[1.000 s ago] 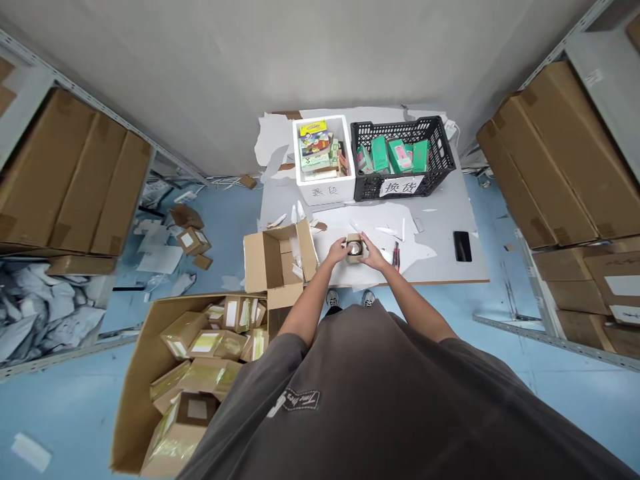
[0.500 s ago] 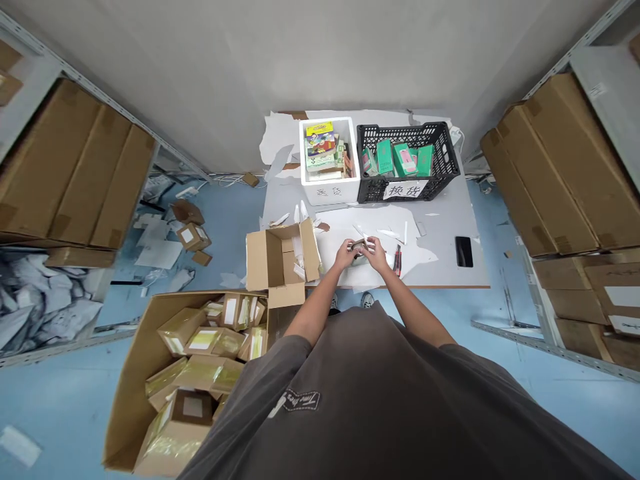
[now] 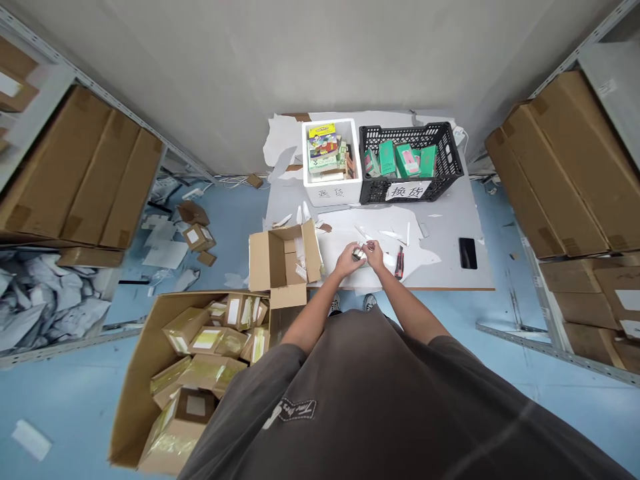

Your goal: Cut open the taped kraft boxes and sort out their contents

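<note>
Near the table's front edge, my left hand (image 3: 349, 261) is closed round a small dark and light item (image 3: 357, 254), too small to name. Close on its right, my right hand (image 3: 373, 255) has its fingers pinched together at the item's side; what they hold is too small to make out. White paper (image 3: 330, 248) lies under and around both hands. A red and black cutter (image 3: 399, 262) lies just right of my right hand. To the left stands an open cardboard box (image 3: 259, 262) with white scraps in it.
Behind are a white bin (image 3: 333, 195) of small boxes and a black crate (image 3: 370, 193) of green boxes. A phone (image 3: 468, 253) lies at right. A large carton (image 3: 131, 393) of taped parcels stands front left; shelves flank both sides.
My hands have moved slightly apart, and the item now sits in my left hand, with my right fingers drawn together beside it. The whole view has shifted slightly.
</note>
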A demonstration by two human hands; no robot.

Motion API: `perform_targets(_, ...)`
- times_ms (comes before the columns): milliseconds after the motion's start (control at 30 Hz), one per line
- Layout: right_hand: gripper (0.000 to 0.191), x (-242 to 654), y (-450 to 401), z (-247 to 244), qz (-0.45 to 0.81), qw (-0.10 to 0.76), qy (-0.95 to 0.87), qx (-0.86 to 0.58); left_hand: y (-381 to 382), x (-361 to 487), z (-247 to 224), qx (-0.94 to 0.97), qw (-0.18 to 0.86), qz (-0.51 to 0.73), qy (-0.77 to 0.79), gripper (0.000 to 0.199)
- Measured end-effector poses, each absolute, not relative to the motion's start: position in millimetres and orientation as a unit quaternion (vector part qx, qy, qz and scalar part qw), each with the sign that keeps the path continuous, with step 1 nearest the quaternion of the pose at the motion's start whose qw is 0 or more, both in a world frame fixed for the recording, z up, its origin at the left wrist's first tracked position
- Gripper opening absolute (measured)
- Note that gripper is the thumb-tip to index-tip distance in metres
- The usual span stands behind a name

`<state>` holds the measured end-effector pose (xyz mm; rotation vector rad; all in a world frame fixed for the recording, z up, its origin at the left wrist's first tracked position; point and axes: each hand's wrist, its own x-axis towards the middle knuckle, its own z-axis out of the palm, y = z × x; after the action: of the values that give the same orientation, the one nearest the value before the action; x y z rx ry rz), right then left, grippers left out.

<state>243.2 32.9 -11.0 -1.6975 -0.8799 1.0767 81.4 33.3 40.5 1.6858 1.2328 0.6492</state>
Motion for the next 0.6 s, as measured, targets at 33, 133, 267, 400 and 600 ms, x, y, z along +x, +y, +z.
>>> perform_targets(33,0.051,247.2,32.7,-8.6,0.458,0.457,-0.352,-0.677,37.1,77.6,44.6,0.713,0.456,0.243,0.474,0.049)
perform_targets(133,0.054,266.0,28.5,-1.1,0.530,0.448,-0.346,-0.631,45.6,70.7,53.3,0.761,0.445,0.178,0.437,0.052)
perform_targets(267,0.067,292.7,13.7,6.3,0.543,0.419,-0.404,-0.605,42.2,71.7,56.3,0.757,0.414,0.137,0.486,0.046)
perform_targets(400,0.104,297.9,-2.9,7.9,0.521,0.355,-0.486,-0.606,27.3,81.1,55.0,0.715,0.394,0.127,0.563,0.054)
perform_targets(600,0.110,283.1,4.4,-5.7,0.543,0.356,-0.511,-0.563,27.2,83.5,42.0,0.648,0.474,0.168,0.571,0.106)
